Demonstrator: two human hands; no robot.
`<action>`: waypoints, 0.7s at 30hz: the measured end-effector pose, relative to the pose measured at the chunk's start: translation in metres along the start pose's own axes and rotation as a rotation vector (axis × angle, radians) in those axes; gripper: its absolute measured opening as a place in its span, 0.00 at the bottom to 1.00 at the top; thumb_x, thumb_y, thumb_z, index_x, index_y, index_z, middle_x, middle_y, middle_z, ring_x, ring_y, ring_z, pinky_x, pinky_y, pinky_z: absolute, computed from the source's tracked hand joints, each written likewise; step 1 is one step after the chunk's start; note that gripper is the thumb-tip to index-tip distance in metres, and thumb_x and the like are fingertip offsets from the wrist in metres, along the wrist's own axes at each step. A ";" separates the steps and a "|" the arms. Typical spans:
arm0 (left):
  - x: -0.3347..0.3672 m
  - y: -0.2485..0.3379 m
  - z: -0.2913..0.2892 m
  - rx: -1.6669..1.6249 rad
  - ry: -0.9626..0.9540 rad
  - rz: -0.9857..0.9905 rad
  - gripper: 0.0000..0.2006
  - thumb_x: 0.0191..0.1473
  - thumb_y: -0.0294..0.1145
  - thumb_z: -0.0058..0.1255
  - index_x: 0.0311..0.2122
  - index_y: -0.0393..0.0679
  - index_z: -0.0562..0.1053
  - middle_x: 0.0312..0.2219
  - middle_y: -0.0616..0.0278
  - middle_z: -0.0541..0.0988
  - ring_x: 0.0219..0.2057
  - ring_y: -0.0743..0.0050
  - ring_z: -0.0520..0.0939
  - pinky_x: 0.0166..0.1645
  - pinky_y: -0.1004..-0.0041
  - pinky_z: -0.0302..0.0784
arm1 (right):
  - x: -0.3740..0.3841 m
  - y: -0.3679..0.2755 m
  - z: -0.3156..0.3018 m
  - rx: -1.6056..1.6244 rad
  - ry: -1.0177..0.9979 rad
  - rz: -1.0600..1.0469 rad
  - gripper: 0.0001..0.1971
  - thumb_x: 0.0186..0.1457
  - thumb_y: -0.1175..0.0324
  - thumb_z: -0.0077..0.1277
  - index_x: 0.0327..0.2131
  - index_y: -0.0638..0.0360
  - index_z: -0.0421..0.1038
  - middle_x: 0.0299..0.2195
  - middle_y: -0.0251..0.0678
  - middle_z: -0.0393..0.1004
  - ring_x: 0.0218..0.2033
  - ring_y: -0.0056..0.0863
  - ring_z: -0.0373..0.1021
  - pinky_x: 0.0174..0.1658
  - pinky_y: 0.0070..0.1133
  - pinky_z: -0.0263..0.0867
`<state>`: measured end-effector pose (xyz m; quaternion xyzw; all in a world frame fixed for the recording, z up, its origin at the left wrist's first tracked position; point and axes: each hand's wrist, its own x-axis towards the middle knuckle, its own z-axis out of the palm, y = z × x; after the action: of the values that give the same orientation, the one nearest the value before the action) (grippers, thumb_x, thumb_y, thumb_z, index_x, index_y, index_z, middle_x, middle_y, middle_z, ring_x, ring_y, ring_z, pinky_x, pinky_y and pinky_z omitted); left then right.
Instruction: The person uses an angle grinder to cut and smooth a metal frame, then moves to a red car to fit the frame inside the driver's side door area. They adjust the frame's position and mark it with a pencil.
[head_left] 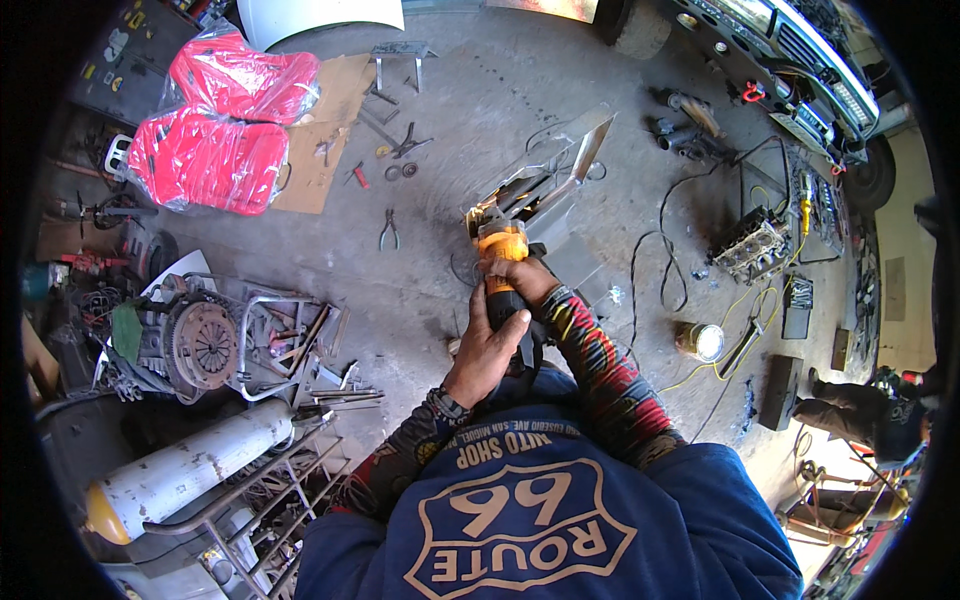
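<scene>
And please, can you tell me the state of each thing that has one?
Yellow-and-black power tool: held, probably running, orange sparks showing.
Left grip: closed around the tool.
Right grip: closed nearer its head.
Red seats: wrapped in clear plastic.
Gas cylinder: lying on its side.
Pliers: handles spread apart.
Cardboard: flat, partly covered.

Left grip curled, right grip ahead
</scene>
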<state>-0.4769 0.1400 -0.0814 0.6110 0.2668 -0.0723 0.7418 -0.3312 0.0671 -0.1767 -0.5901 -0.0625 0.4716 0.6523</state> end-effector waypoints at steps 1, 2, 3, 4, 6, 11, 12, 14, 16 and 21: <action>0.001 -0.002 0.001 -0.007 -0.001 0.014 0.38 0.62 0.40 0.54 0.68 0.39 0.48 0.51 0.57 0.68 0.48 0.73 0.73 0.51 0.74 0.73 | 0.002 0.004 -0.003 -0.026 0.003 0.021 0.19 0.51 0.60 0.59 0.44 0.58 0.75 0.37 0.31 0.77 0.39 0.25 0.73 0.45 0.24 0.69; 0.001 -0.004 0.001 -0.014 0.004 0.020 0.38 0.62 0.40 0.54 0.68 0.39 0.48 0.50 0.57 0.68 0.48 0.74 0.73 0.51 0.74 0.73 | 0.004 0.008 -0.006 -0.044 -0.024 0.002 0.18 0.51 0.61 0.59 0.44 0.58 0.75 0.37 0.31 0.77 0.39 0.25 0.73 0.46 0.24 0.69; 0.003 -0.007 0.002 -0.018 0.013 0.018 0.37 0.62 0.40 0.54 0.68 0.38 0.49 0.50 0.58 0.68 0.48 0.74 0.73 0.51 0.74 0.73 | 0.008 0.013 -0.009 -0.040 -0.002 0.056 0.18 0.51 0.61 0.59 0.44 0.58 0.75 0.37 0.31 0.77 0.39 0.25 0.73 0.45 0.24 0.69; 0.006 -0.011 0.003 -0.024 0.013 0.037 0.37 0.62 0.40 0.54 0.67 0.38 0.49 0.50 0.58 0.68 0.48 0.74 0.73 0.51 0.74 0.73 | 0.013 0.019 -0.011 -0.029 -0.011 0.071 0.17 0.51 0.61 0.58 0.43 0.58 0.75 0.37 0.30 0.77 0.38 0.25 0.72 0.45 0.24 0.69; 0.012 -0.019 0.004 -0.027 0.020 0.058 0.36 0.62 0.40 0.54 0.67 0.38 0.50 0.50 0.59 0.69 0.48 0.75 0.73 0.51 0.74 0.72 | 0.022 0.028 -0.014 -0.024 -0.015 0.100 0.17 0.51 0.62 0.58 0.43 0.58 0.75 0.36 0.30 0.76 0.38 0.25 0.72 0.45 0.23 0.69; 0.028 -0.031 0.006 -0.053 -0.008 0.008 0.37 0.62 0.44 0.54 0.66 0.35 0.50 0.51 0.55 0.68 0.50 0.71 0.72 0.53 0.73 0.71 | 0.028 0.031 -0.023 -0.031 -0.071 0.090 0.17 0.51 0.60 0.57 0.42 0.58 0.75 0.35 0.29 0.76 0.38 0.25 0.72 0.46 0.24 0.68; 0.031 -0.032 0.006 -0.042 -0.004 -0.007 0.39 0.62 0.46 0.54 0.66 0.33 0.49 0.52 0.53 0.68 0.50 0.69 0.72 0.54 0.72 0.70 | 0.026 0.030 -0.025 -0.038 -0.069 0.089 0.17 0.51 0.60 0.56 0.42 0.58 0.75 0.35 0.30 0.76 0.38 0.25 0.72 0.47 0.24 0.68; 0.037 -0.034 0.008 -0.094 -0.031 -0.052 0.37 0.61 0.45 0.54 0.64 0.34 0.51 0.50 0.54 0.68 0.49 0.71 0.73 0.53 0.73 0.71 | 0.022 0.027 -0.030 -0.074 -0.052 0.124 0.18 0.51 0.59 0.56 0.42 0.59 0.75 0.35 0.30 0.76 0.38 0.26 0.71 0.47 0.24 0.67; 0.041 -0.036 0.009 -0.136 -0.049 -0.103 0.36 0.61 0.45 0.55 0.63 0.34 0.53 0.49 0.56 0.69 0.48 0.73 0.73 0.51 0.74 0.72 | 0.021 0.028 -0.031 -0.039 -0.024 0.160 0.18 0.51 0.59 0.55 0.42 0.59 0.76 0.36 0.32 0.76 0.39 0.27 0.72 0.47 0.25 0.67; 0.043 -0.033 0.012 -0.078 0.002 -0.187 0.27 0.64 0.39 0.52 0.61 0.39 0.58 0.47 0.60 0.72 0.46 0.76 0.76 0.50 0.74 0.74 | 0.026 0.044 -0.027 -0.054 -0.052 0.142 0.17 0.53 0.60 0.54 0.42 0.60 0.76 0.38 0.32 0.77 0.40 0.27 0.72 0.48 0.25 0.68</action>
<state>-0.4506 0.1306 -0.1294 0.5540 0.3263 -0.1303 0.7548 -0.3236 0.0600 -0.2333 -0.5980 -0.0501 0.5298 0.5992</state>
